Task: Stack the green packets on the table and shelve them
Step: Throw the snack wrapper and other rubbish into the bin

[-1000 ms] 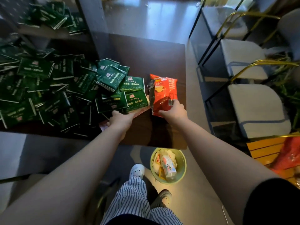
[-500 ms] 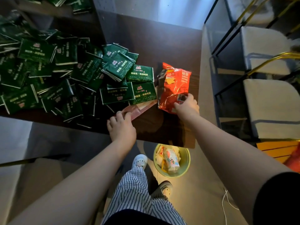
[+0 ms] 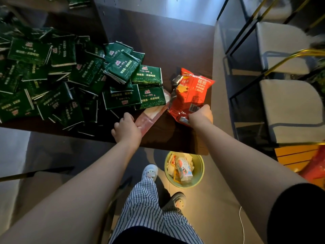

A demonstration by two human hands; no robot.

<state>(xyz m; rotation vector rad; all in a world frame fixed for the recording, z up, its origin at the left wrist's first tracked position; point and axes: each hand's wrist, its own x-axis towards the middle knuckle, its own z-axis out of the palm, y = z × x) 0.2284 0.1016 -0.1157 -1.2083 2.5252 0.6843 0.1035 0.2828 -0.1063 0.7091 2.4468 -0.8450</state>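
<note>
Several green packets (image 3: pixel 58 80) lie in a loose heap over the left of the dark brown table (image 3: pixel 175 48). Two of them (image 3: pixel 149 85) lie flat at the heap's right edge. My left hand (image 3: pixel 126 129) grips the near end of a long pink wrapper (image 3: pixel 151 117) that runs under those packets. My right hand (image 3: pixel 200 115) pinches the lower edge of a red crisp bag (image 3: pixel 191 92) near the table's right side. A few more green packets (image 3: pixel 77 0) show at the top edge on a dark shelf.
A green bin (image 3: pixel 198 178) full of rubbish stands on the floor below the table's front edge, by my feet. Grey padded chairs (image 3: pixel 290 110) with gold frames stand to the right. An orange slatted surface (image 3: pixel 295 157) is at the far right.
My left hand has slid back toward the table's front edge along the pink wrapper and curled onto it. My right hand stays on the red bag. The view has tilted downward.
</note>
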